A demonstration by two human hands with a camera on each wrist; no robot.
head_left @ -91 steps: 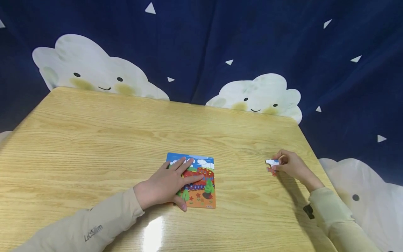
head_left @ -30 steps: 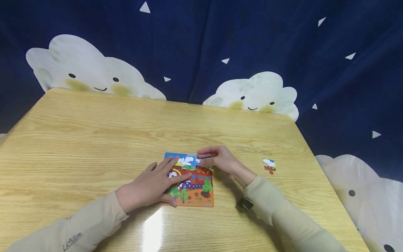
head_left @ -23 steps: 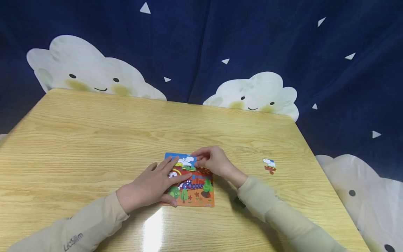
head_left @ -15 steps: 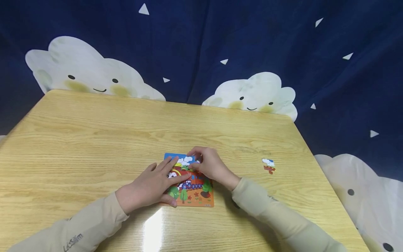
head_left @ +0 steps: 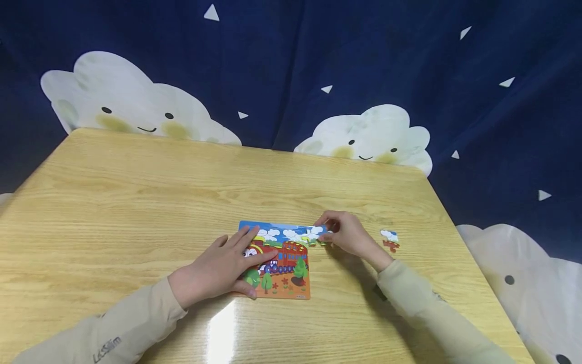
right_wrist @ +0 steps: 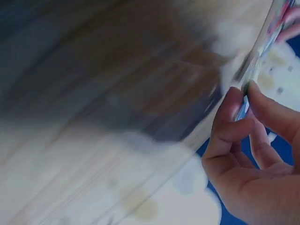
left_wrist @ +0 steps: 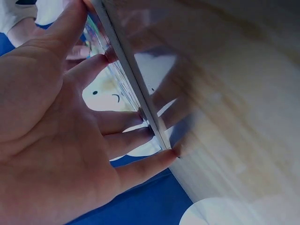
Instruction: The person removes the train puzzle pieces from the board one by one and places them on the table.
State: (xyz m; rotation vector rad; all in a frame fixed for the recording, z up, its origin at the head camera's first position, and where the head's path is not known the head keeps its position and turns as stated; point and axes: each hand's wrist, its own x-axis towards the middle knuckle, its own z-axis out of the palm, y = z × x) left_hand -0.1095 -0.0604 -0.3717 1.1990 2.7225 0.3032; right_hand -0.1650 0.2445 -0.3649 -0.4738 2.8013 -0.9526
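Observation:
A jigsaw puzzle (head_left: pixel 284 283) of a red train under a blue, cloudy sky lies flat on the table. My left hand (head_left: pixel 218 268) rests on its left part with spread fingers; the left wrist view shows this hand (left_wrist: pixel 65 122) with fingertips along the puzzle's edge. At the puzzle's upper right edge, my right hand (head_left: pixel 349 233) pinches a puzzle piece (head_left: pixel 314 233) with white clouds, blue sky and some yellow-green. The right wrist view shows thumb and finger gripping this thin piece (right_wrist: pixel 243 110). The piece's right end is hidden by the fingers.
Loose puzzle material (head_left: pixel 390 240), white cloud above and red below, lies on the table to the right of my right hand. A wooden table (head_left: pixel 182 192) spreads all round. Behind it hangs a dark blue curtain (head_left: pixel 273 60) with white clouds.
My right hand left the loose material at the right, came over the puzzle's upper part, and in the last half second moved right with a piece. The left hand stayed on the puzzle, shifting slightly left.

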